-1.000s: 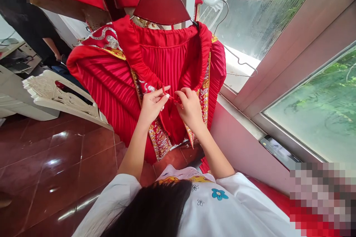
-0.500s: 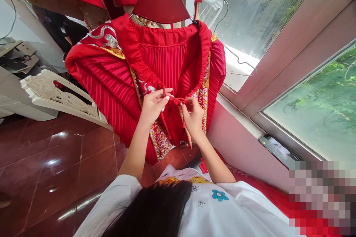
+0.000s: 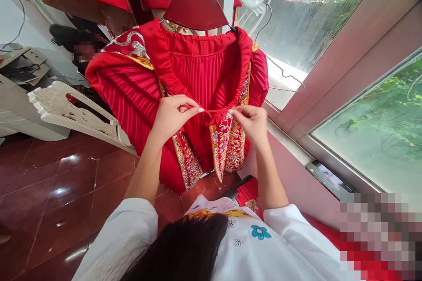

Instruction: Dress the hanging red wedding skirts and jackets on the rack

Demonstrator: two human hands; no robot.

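A red pleated skirt (image 3: 198, 74) with a gathered band and gold and silver embroidered panels hangs in front of me. My left hand (image 3: 172, 118) pinches a red drawstring (image 3: 214, 111) between thumb and fingers at the left of the band's front gap. On the other side, my right hand (image 3: 252, 120) has thumb and fingertip closed on the cord close to the band's edge. Between the hands the drawstring runs nearly straight across. Below it, a pointed embroidered flap (image 3: 220, 147) hangs down. My palms hide the cord's ends.
A dark red hanger (image 3: 198, 11) is behind the band, by white scrolled metalwork. To the right are a wire hanger (image 3: 285, 72), a window and a phone (image 3: 329, 180) on the sill. At left stand a cream carved chair (image 3: 79, 109) and a person (image 3: 70, 39) farther back.
My hands have moved apart, left hand leftward and right hand rightward, drawing the cord out between them. The looped bundle at the fingers has become a straighter line. A background person's head has come into view.
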